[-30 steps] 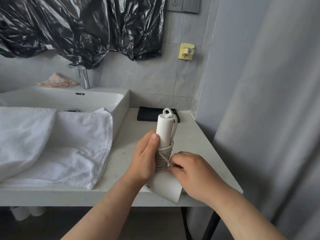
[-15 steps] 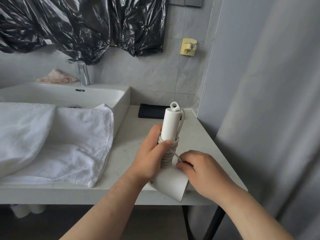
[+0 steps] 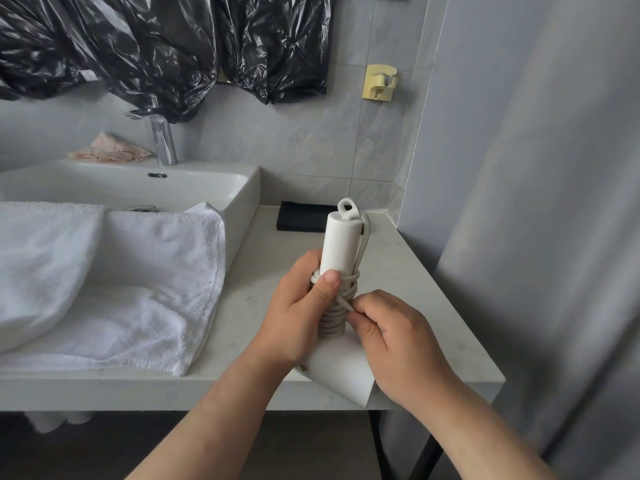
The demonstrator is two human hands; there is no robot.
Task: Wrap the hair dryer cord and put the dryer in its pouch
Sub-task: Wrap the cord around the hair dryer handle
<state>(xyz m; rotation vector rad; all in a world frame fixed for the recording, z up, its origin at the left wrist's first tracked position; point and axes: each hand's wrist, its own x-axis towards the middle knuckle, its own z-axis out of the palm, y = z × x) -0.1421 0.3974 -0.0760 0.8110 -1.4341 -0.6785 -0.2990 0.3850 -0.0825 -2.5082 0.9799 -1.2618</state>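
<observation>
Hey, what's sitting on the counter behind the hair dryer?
A flat black item, likely the pouch, lies by the wall behind the hair dryer. The dryer's handle covers its right end, so its full shape is hidden.

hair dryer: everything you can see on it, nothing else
The hair dryer is white, smooth plastic by its look, handle up with a hanging loop on its end, body low over the countertop front edge. The pale cord is coiled round the lower handle. The left hand grips handle and coils; the right hand pinches a cord strand beside them.
</observation>
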